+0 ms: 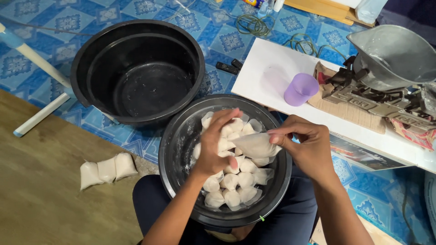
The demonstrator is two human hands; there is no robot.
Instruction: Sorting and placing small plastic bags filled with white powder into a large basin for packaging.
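A black bowl [176, 149] rests on my lap, filled with several small clear plastic bags of white powder [236, 181]. My left hand [213, 145] and my right hand [306, 145] hold one such filled bag [255, 145] together above the bowl. The right fingers pinch its top end, and the left hand grips its other side.
A larger empty black basin [136, 68] sits on the blue patterned floor mat. Three filled bags [106, 170] lie on the brown surface at left. A white board [272, 68] carries a purple cup [300, 89] and a metal weighing scale [390, 63]. Cables lie at the top.
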